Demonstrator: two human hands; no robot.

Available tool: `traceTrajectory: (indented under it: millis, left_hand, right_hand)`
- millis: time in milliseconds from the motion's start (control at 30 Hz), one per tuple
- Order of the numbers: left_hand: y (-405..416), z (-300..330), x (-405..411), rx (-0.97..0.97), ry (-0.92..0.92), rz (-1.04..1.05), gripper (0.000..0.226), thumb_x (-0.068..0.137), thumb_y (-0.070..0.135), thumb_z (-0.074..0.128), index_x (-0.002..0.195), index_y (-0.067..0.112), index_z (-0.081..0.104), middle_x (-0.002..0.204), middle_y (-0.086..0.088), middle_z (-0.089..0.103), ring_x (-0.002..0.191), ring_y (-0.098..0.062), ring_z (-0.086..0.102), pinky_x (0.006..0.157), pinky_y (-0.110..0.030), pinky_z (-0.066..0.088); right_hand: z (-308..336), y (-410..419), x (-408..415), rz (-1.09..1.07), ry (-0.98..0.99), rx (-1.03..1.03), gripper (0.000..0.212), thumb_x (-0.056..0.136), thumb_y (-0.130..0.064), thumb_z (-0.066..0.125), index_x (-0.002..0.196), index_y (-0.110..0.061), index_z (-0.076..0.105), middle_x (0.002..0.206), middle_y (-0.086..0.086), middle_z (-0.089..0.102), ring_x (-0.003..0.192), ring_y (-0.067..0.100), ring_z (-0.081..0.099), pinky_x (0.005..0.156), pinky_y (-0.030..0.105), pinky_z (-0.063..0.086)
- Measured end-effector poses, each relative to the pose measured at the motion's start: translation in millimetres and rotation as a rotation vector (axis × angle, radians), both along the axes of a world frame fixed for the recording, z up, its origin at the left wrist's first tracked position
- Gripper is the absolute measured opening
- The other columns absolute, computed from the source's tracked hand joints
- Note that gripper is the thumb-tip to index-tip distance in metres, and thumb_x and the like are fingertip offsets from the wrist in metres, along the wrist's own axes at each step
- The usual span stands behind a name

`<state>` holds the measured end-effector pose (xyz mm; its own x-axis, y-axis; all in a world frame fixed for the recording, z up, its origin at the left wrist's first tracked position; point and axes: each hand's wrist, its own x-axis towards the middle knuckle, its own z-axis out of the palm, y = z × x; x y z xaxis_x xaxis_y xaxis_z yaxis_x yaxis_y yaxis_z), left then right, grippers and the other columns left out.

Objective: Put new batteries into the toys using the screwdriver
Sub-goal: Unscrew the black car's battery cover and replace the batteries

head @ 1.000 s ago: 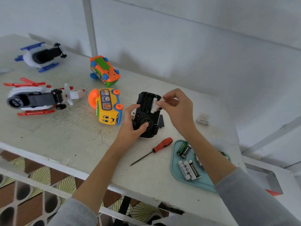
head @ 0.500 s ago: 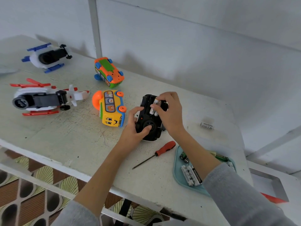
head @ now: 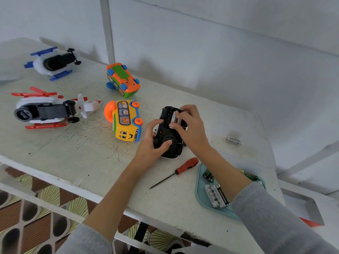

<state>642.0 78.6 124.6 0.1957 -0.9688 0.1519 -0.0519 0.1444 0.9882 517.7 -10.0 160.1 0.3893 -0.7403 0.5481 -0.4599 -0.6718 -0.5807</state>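
Observation:
A black toy car [head: 166, 133] lies upside down on the white table [head: 77, 153], its battery bay uncovered. My left hand [head: 153, 142] grips its near end, thumb on the round underside part. My right hand [head: 190, 128] presses a white battery [head: 174, 118] into the bay with its fingertips. A red-handled screwdriver [head: 180, 168] lies just in front of the car. To the right, a teal tray [head: 203, 202] holds several batteries [head: 216, 196], partly hidden by my right forearm.
A yellow bus toy [head: 126, 121] lies left of the car and an orange-green car [head: 122, 80] behind it. Two helicopter toys, red [head: 45, 110] and blue [head: 53, 62], lie far left. One loose battery [head: 233, 140] rests at the right. Wall behind, table edge near.
My right hand brought the white battery down from above the car into the battery bay and now presses on it. My left hand kept its hold on the car.

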Motion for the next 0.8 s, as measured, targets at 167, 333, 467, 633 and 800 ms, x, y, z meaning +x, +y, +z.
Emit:
traceTrajectory:
  millis: [167,333,467,633,800]
  left_hand:
    - [-0.8,-0.1,-0.2,0.008,-0.005,0.0,0.056,0.089,0.01,0.063,0.12,0.049,0.037,0.105,-0.017,0.062,0.088,-0.022,0.07,0.078,-0.04,0.059]
    - [-0.7,-0.2,0.5,0.009,0.007,-0.014,0.057,0.09,0.007,0.062,0.124,0.044,0.036,0.109,-0.013,0.063,0.093,-0.021,0.068,0.079,-0.04,0.059]
    - [-1.4,-1.1,0.7,0.009,0.012,-0.02,0.057,0.089,0.006,0.062,0.126,0.042,0.036,0.112,-0.009,0.063,0.097,-0.021,0.067,0.081,-0.043,0.058]
    - [-1.6,-3.3,0.3,0.0,0.018,-0.024,0.058,0.088,0.01,0.063,0.129,0.038,0.035,0.111,-0.006,0.062,0.097,-0.019,0.067,0.082,-0.043,0.058]
    - [-1.8,-3.8,-0.8,-0.001,0.004,-0.019,0.058,0.09,0.005,0.061,0.131,0.036,0.033,0.112,-0.001,0.061,0.099,-0.017,0.066,0.084,-0.043,0.057]
  right_hand:
    - [15.3,-4.4,-9.1,0.043,0.071,0.071,0.012,0.08,-0.009,0.069,0.088,0.0,0.066,0.102,0.009,0.053,0.088,0.009,0.05,0.081,0.003,0.035]
    - [36.9,-1.8,-36.7,0.104,0.195,0.132,0.034,0.079,-0.008,0.07,0.111,-0.014,0.064,0.112,0.004,0.056,0.102,0.009,0.051,0.086,0.004,0.033]
    - [46.9,17.2,-70.6,0.126,0.305,0.126,0.023,0.074,-0.009,0.074,0.096,-0.016,0.071,0.098,0.001,0.06,0.095,0.016,0.051,0.085,0.022,0.037]
    - [41.6,41.4,-109.6,0.217,0.605,0.278,0.015,0.075,-0.009,0.075,0.086,-0.018,0.073,0.078,-0.013,0.06,0.072,-0.002,0.053,0.066,0.008,0.038]
    - [31.5,55.5,-120.8,0.205,0.741,0.277,0.018,0.071,-0.004,0.075,0.086,-0.014,0.074,0.085,-0.005,0.064,0.078,0.006,0.046,0.075,0.027,0.042]
